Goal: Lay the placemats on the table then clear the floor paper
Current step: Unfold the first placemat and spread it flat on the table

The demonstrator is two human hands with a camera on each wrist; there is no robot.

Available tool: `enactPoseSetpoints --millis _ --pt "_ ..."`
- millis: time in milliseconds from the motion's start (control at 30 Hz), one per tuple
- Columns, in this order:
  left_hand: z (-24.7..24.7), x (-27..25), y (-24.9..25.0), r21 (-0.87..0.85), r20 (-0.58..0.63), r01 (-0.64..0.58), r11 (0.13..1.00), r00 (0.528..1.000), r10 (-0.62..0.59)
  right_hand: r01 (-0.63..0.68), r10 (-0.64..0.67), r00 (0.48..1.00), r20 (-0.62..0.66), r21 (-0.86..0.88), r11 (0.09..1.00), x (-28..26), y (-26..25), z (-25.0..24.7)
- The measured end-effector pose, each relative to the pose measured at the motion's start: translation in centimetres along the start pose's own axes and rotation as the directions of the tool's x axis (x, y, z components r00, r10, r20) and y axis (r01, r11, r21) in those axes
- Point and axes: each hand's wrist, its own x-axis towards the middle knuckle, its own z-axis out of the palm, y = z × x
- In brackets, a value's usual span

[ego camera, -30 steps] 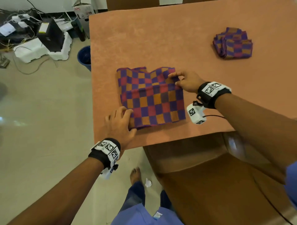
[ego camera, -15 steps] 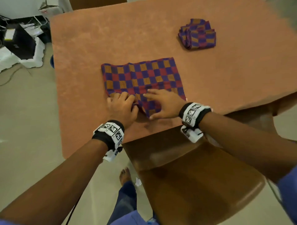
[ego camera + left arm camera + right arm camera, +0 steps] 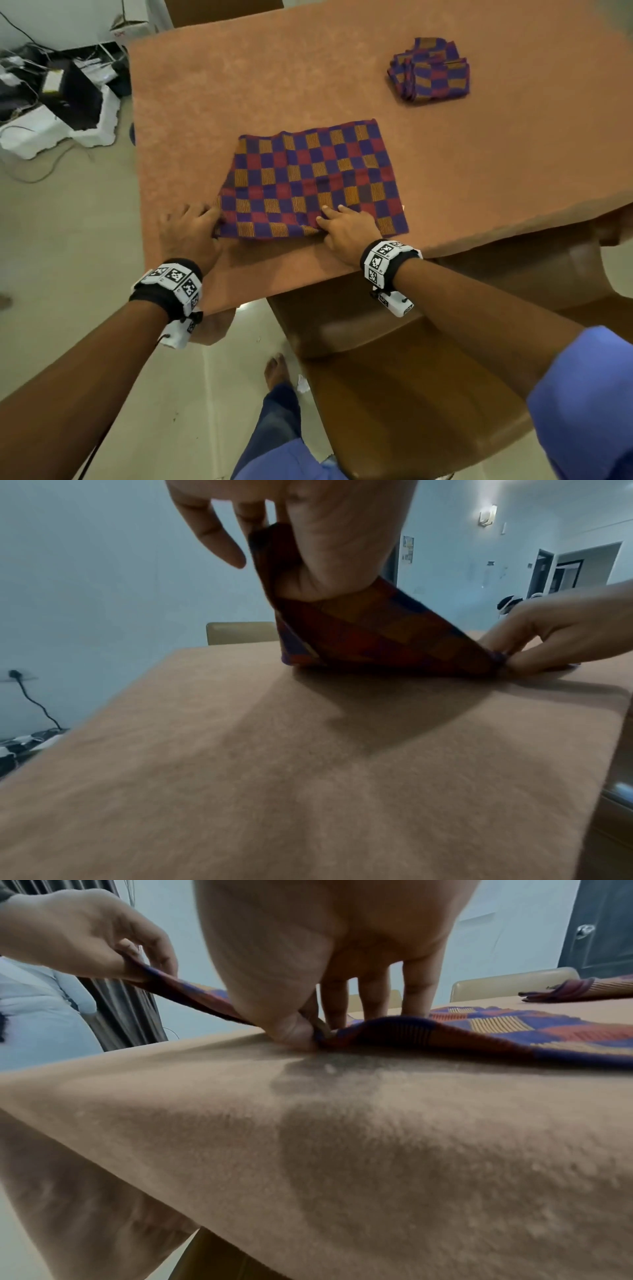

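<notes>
A checkered purple, red and orange placemat (image 3: pixel 308 178) lies spread on the cloth-covered table (image 3: pixel 239 75). My left hand (image 3: pixel 214 222) pinches its near-left corner, which is lifted off the table in the left wrist view (image 3: pixel 377 631). My right hand (image 3: pixel 329 219) pinches the near edge between thumb and fingers against the table (image 3: pixel 315 1026). A folded stack of matching placemats (image 3: pixel 430 70) sits at the far right of the table. A small crumpled white paper (image 3: pixel 303 383) lies on the floor beside my foot.
A brown chair (image 3: pixel 394 394) stands tucked under the near table edge in front of me. Boxes, white foam and cables (image 3: pixel 61 113) clutter the floor at the far left. Another chair back (image 3: pixel 514 984) shows beyond the table.
My hands, together at the middle of the near edge half a second ago, have spread apart. The left hand drew the near-left corner out to the left, and the mat lies wider.
</notes>
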Motion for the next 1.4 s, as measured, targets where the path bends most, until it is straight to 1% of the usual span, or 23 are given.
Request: enactPoseSetpoints --millis 67,133,167,200,267,333,367,433,500,567,600,667,767,833,900,967,1000,1133,1167,1233,1267,1333,1400 --pt "-0.7 -0.3 -1.8 0.057 -0.084 -0.053 0.997 0.995 0.058 -0.016 0.017 1.000 -0.009 0.005 1.000 -0.1 -0.5 -0.2" --pt "-1.0 -1.2 -2.7 0.131 -0.119 -0.118 0.984 0.984 0.134 -0.007 0.007 0.999 -0.037 -0.022 1.000 -0.2 -0.8 -0.2" --pt "-0.9 -1.8 -2.7 0.148 -0.093 -0.161 0.976 0.980 0.176 -0.009 0.007 0.999 -0.040 -0.034 0.999 -0.4 -0.8 -0.3" --pt "-0.6 -2.6 -2.7 0.141 -0.026 -0.204 0.969 0.977 0.210 -0.018 0.017 0.999 -0.035 -0.034 0.999 -0.7 -1.0 -0.5" --pt "0.6 -4.2 -3.1 0.047 0.154 -0.258 0.965 0.956 0.248 -0.037 0.037 0.999 -0.007 -0.014 0.999 -1.3 -1.2 -0.8" --pt "1.6 -4.8 -4.1 -0.129 0.358 -0.237 0.963 0.894 0.268 -0.061 0.061 0.997 0.050 0.009 0.998 -1.6 -1.3 -1.4" --pt "1.9 -4.1 -4.7 -0.237 0.416 -0.226 0.945 0.855 0.308 -0.082 0.080 0.994 0.076 0.018 0.996 -1.4 -1.4 -1.9" --pt "1.6 -2.0 -5.7 -0.366 0.463 -0.218 0.905 0.800 0.381 -0.125 0.119 0.985 0.127 0.042 0.991 -0.5 -1.9 -3.1" --pt "1.7 0.5 -6.3 -0.379 0.435 -0.288 0.879 0.783 0.445 -0.171 0.157 0.973 0.169 0.070 0.983 0.9 -2.2 -4.3" --pt "2.2 4.0 -7.2 -0.356 0.412 -0.355 0.864 0.770 0.487 -0.222 0.204 0.966 0.159 0.107 0.969 3.4 -2.8 -5.6" --pt "2.5 5.8 -7.8 -0.346 0.415 -0.349 0.871 0.776 0.475 -0.233 0.215 0.967 0.135 0.136 0.963 5.1 -3.3 -6.3" --pt "3.3 9.6 -8.6 -0.390 0.442 -0.260 0.883 0.789 0.427 -0.248 0.234 0.968 0.094 0.191 0.950 8.3 -3.7 -6.8" --pt "4.9 15.2 -9.3 -0.506 0.468 -0.159 0.848 0.775 0.424 -0.295 0.286 0.956 0.074 0.225 0.929 12.5 -3.3 -7.0" --pt "5.6 18.0 -9.3 -0.560 0.503 -0.080 0.825 0.758 0.415 -0.356 0.341 0.935 0.101 0.231 0.906 14.6 -2.6 -6.6" --pt "6.3 19.9 -9.0 -0.583 0.529 -0.021 0.812 0.749 0.399 -0.406 0.373 0.910 0.183 0.206 0.890 15.7 -2.1 -5.7" --pt "7.2 21.2 -8.8 -0.583 0.562 0.002 0.813 0.723 0.402 -0.443 0.405 0.882 0.241 0.131 0.887 16.1 -1.8 -4.4" --pt "7.3 21.8 -8.5 -0.593 0.579 0.017 0.805 0.704 0.412 -0.457 0.424 0.874 0.236 0.110 0.882 16.1 -1.6 -3.8" --pt "7.4 23.6 -8.6 -0.713 0.609 0.193 0.674 0.647 0.459 -0.461 0.435 0.879 0.196 0.116 0.880 15.8 -1.6 -3.1" --pt "7.1 24.0 -9.0 -0.721 0.607 0.184 0.668 0.634 0.480 -0.464 0.436 0.876 0.204 0.119 0.878 15.8 -1.6 -3.1" --pt "6.2 24.6 -10.2 -0.679 0.617 0.102 0.727 0.616 0.489 -0.461 0.429 0.876 0.220 0.117 0.880 15.9 -1.5 -3.3" --pt "5.7 25.0 -11.0 -0.618 0.636 0.030 0.785 0.605 0.478 -0.458 0.425 0.876 0.227 0.118 0.881 15.9 -1.6 -3.4" --pt "4.9 25.4 -12.7 -0.417 0.714 -0.144 0.897 0.559 0.422 -0.455 0.421 0.877 0.230 0.120 0.882 15.8 -1.6 -3.4" --pt "4.0 25.1 -13.9 -0.233 0.764 -0.263 0.936 0.547 0.344 -0.453 0.417 0.878 0.234 0.125 0.883 15.9 -1.7 -3.4"
